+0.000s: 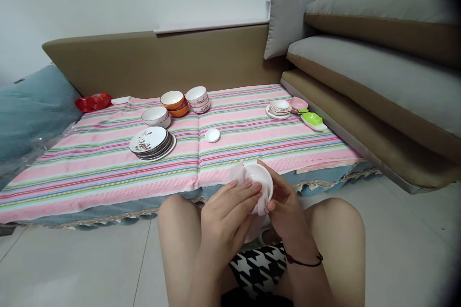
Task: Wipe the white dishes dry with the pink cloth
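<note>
Above my knees, a small white dish (264,177) is tilted between my hands. My right hand (283,196) grips it by its right rim, thumb below and fingers behind. A pale pink cloth (256,228) hangs under the dish, and part of it lies against the dish's inside. Pressed over this cloth are the fingers of my left hand (230,208), closed together. On the striped cloth (237,129) ahead sits another small white dish (212,135), the nearest one to my hands.
At left are stacked plates (149,140), white bowls (154,115), orange-rimmed bowls (173,99) and patterned bowls (197,96). Small dishes (280,107), a pink bowl (298,104) and a green leaf-shaped dish (313,120) stand at right, beside piled cushions (378,67). A red bundle (94,101) lies far left.
</note>
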Demonstrator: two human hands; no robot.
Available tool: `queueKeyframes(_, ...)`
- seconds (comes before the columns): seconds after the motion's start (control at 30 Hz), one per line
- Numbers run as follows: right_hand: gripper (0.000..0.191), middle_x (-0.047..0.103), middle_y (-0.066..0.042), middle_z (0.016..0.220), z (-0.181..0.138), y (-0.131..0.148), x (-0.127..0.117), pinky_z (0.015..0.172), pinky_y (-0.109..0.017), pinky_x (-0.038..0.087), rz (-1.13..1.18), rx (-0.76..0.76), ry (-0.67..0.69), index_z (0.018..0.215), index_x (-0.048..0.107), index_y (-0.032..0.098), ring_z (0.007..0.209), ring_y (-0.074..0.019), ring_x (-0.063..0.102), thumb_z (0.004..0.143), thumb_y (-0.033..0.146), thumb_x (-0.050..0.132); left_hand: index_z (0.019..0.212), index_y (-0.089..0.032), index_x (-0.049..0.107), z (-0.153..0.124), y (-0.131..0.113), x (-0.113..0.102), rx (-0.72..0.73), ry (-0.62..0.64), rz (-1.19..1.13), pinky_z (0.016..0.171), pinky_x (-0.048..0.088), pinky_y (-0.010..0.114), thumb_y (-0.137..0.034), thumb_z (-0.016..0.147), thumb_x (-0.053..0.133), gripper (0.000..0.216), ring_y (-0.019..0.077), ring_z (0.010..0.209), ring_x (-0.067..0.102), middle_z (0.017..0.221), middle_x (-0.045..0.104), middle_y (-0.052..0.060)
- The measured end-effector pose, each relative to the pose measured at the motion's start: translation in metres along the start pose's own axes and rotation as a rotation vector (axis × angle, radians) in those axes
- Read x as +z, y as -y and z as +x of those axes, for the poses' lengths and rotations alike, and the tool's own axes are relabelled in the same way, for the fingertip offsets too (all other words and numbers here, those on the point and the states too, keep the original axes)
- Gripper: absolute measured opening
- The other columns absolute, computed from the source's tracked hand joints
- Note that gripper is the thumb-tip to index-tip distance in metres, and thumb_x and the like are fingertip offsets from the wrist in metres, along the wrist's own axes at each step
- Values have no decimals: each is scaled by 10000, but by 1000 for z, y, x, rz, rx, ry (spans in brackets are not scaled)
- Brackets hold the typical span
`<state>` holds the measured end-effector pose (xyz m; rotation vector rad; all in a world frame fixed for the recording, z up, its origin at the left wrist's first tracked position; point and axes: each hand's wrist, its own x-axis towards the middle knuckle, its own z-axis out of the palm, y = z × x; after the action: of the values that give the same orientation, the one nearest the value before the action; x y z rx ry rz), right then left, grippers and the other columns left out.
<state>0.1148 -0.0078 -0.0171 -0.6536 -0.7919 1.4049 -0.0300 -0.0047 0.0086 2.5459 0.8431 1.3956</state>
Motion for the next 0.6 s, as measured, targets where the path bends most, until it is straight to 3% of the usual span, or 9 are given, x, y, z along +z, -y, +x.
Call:
queueKeyframes(0.13, 662, 703, 12, 1002, 0, 0, 1, 699, -232, 497, 22, 11, 4, 1157, 654, 348, 810, -160, 616, 531, 398, 863, 1018, -178, 638, 1, -2, 0, -37, -40, 29, 950, 504, 346, -90, 842, 546, 217, 178, 1026, 643, 1051, 699, 73)
queueKeyframes(0.27, 626, 665, -5, 1133, 1, 2, 2, 811, -269, 492, 28, 8, -4, 1164, 652, 335, 964, -199, 605, 573, 422, 839, 1119, -195, 599, -3, 0, 3, -67, 18, 27, 1030, 444, 413, -90, 855, 527, 293, 195, 1125, 591, 1115, 675, 70)
queueKeyframes(0.47, 548, 670, -26, 1137, 1, -1, -2, 907, -308, 474, 2, 20, 52, 1123, 680, 325, 1067, -239, 595, 623, 525, 777, 1243, -192, 525, -9, 5, 5, -57, 114, -19, 1094, 330, 515, -201, 872, 542, 372, 240, 1250, 499, 1250, 615, 112)
queueKeyframes(0.6, 487, 716, -41, 978, -1, -8, -7, 775, -320, 534, -112, 29, 5, 980, 726, 288, 908, -239, 657, 737, 680, 572, 1270, -185, 514, -9, 7, 2, -19, 168, -41, 1116, 276, 514, -228, 879, 525, 394, 239, 1266, 483, 1278, 597, 116)
